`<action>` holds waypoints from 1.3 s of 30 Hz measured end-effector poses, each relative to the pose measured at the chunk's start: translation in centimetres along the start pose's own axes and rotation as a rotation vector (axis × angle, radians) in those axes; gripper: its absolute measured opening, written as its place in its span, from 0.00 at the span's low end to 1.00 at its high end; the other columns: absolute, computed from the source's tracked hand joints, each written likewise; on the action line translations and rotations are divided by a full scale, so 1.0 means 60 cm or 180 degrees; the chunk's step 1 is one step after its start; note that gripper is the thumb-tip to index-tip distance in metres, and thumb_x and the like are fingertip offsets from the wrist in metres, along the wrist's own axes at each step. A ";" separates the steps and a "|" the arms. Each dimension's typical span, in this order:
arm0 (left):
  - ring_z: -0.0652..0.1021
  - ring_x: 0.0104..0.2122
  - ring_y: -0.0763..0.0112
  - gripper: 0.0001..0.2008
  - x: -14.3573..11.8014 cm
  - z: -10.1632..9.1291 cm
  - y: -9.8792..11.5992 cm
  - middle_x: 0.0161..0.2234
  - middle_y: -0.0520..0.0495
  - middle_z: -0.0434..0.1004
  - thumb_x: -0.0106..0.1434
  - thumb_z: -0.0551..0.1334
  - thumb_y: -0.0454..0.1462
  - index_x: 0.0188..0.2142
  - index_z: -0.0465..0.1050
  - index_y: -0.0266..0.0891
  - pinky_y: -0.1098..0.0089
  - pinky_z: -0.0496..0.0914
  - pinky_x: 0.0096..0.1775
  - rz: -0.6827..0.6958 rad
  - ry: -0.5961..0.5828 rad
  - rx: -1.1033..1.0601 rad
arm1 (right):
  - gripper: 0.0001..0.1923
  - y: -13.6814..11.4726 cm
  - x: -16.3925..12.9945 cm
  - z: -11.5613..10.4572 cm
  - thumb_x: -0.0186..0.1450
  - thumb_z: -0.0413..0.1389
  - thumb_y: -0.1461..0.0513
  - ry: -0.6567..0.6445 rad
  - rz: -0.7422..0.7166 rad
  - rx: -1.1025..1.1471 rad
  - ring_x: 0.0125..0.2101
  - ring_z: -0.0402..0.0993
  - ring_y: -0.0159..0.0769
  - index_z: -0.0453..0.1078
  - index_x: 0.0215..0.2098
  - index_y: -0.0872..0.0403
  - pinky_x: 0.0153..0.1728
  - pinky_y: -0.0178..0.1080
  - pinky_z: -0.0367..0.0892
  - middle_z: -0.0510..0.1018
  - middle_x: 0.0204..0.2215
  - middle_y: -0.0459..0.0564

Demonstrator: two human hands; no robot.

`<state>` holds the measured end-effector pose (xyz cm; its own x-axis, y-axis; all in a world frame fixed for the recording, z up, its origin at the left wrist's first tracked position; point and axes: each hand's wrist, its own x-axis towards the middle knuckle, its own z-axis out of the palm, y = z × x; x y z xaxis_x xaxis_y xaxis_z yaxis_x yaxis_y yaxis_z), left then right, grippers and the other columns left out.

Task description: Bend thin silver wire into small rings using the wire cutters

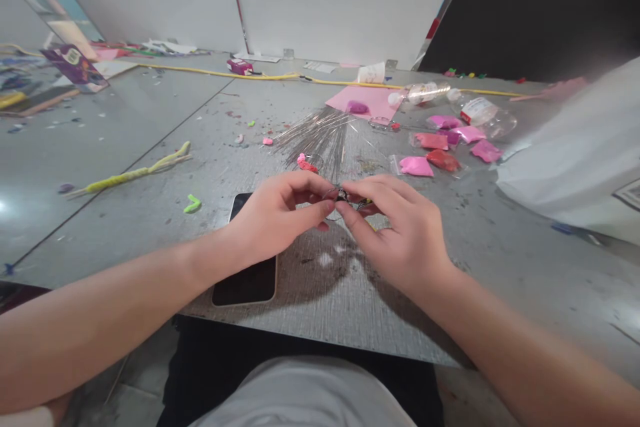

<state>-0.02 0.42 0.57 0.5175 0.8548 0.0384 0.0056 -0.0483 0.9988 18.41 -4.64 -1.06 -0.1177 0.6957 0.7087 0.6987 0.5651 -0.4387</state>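
Observation:
My left hand (280,213) and my right hand (403,227) meet over the table's near part, both closed in a pinch. Between their fingertips is a small dark wire piece (342,194) with thin loops; its exact shape is mostly hidden by the fingers. A bit of yellow shows under the right fingers. Beneath my left hand and wrist lies a black-screened phone (246,280). Just beyond the hands, a fan of thin metal wires (320,140) is spread out, with a red and pink clay piece (307,164) at its near end.
Several bags of pink and red clay (417,166) lie to the right, near clear plastic bottles (483,113) and a large white bag (575,153). A pink sheet (367,99) is behind the wires. Leftward lie a yellow-green wrapped stick (133,175) and a green clay bit (192,204). A yellow cable (215,73) crosses the back.

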 end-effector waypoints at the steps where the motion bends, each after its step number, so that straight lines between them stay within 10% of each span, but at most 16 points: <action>1: 0.79 0.35 0.72 0.10 -0.002 0.001 0.001 0.38 0.48 0.80 0.60 0.71 0.37 0.40 0.78 0.36 0.71 0.78 0.37 0.0006 0.0059 -0.0022 | 0.07 -0.001 0.001 0.000 0.69 0.59 0.63 0.0076 -0.0057 -0.0032 0.38 0.80 0.37 0.78 0.44 0.53 0.37 0.41 0.78 0.83 0.39 0.53; 19: 0.82 0.44 0.66 0.09 -0.023 0.014 0.001 0.44 0.43 0.82 0.59 0.68 0.30 0.39 0.82 0.38 0.70 0.80 0.42 0.1029 0.0173 0.0743 | 0.12 -0.030 0.001 -0.001 0.65 0.60 0.68 0.0474 0.0087 0.0017 0.37 0.83 0.39 0.82 0.43 0.48 0.39 0.45 0.81 0.85 0.40 0.51; 39: 0.80 0.38 0.70 0.07 -0.014 0.008 0.007 0.37 0.48 0.81 0.51 0.69 0.27 0.29 0.75 0.37 0.71 0.75 0.40 0.0135 0.0157 -0.0006 | 0.12 -0.026 0.005 0.006 0.61 0.58 0.71 0.0579 -0.0073 -0.0666 0.31 0.83 0.36 0.73 0.39 0.49 0.35 0.38 0.78 0.85 0.33 0.45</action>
<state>-0.02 -0.58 0.93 0.4744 0.8765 0.0821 -0.0172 -0.0840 0.9963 17.03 -5.17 -0.36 -0.0197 0.5821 0.8129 0.8301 0.4627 -0.3112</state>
